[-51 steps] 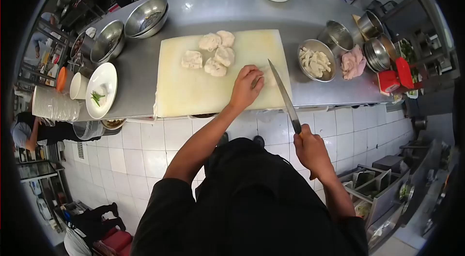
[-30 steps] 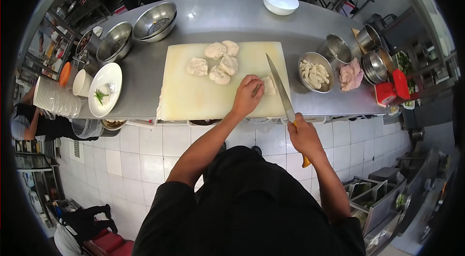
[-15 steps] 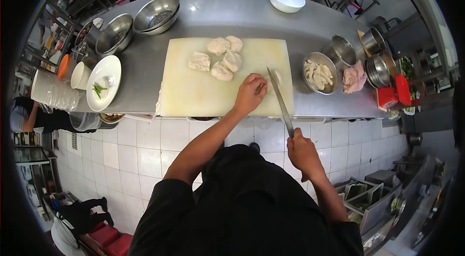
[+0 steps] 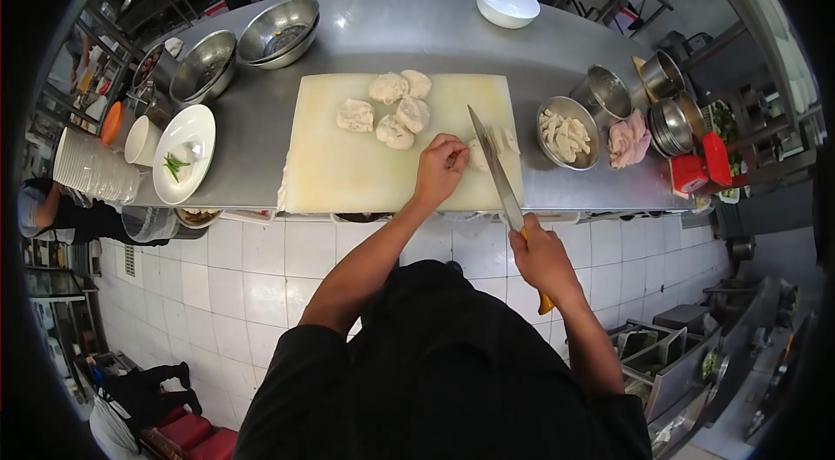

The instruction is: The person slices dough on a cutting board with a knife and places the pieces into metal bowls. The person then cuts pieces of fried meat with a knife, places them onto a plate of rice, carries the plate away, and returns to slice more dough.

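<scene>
The right hand (image 4: 544,256) grips a long steel knife with a yellow handle (image 4: 495,161) above pale, soft, sliced meat (image 4: 479,155) on the whitish, rectangular cutting board (image 4: 348,175); the left hand (image 4: 441,171), fingers curled (grip unclear), is beside it.

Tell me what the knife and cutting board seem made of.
The knife blade is smooth grey metal, probably steel by its sheen; its yellow handle could be plastic or wood. The cutting board looks like dull off-white plastic, showing no grain.
</scene>
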Action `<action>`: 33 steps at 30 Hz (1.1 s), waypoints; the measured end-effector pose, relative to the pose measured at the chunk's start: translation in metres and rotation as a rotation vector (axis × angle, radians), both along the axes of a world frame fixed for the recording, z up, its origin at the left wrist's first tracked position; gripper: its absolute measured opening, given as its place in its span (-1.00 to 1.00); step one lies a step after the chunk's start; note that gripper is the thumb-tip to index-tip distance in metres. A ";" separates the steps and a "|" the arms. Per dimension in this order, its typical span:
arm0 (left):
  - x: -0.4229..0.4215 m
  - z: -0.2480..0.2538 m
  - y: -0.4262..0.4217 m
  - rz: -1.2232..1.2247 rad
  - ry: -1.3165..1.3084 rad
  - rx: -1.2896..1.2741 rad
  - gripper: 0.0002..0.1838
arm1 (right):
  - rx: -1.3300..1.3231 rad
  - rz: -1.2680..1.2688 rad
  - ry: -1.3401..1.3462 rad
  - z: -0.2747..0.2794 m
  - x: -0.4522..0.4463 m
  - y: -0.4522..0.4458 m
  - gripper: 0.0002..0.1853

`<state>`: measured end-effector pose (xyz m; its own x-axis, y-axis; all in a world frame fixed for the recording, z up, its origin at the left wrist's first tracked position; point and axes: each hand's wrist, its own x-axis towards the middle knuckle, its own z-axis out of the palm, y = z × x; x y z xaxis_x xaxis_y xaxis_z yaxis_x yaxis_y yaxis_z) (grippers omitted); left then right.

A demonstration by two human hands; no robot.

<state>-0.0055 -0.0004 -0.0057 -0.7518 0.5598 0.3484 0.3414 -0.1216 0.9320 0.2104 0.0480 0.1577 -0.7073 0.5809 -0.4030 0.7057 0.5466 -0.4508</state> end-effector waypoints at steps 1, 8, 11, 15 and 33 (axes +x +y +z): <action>0.000 -0.001 0.000 -0.009 0.007 -0.009 -0.92 | -0.011 -0.007 -0.013 0.003 0.002 -0.003 -0.69; 0.002 0.001 -0.001 -0.047 0.023 -0.021 -0.93 | -0.020 0.009 -0.071 -0.008 0.010 -0.008 -0.70; 0.002 0.001 -0.001 -0.058 0.038 -0.047 -0.94 | -0.061 0.004 -0.092 -0.006 0.009 -0.007 -0.69; 0.003 0.000 -0.002 -0.055 0.045 -0.043 -0.94 | 0.001 0.048 -0.080 -0.040 0.004 -0.004 -0.67; 0.050 0.035 0.068 0.386 0.469 -0.556 -0.34 | -0.287 -0.368 0.205 -0.009 0.053 0.030 -0.69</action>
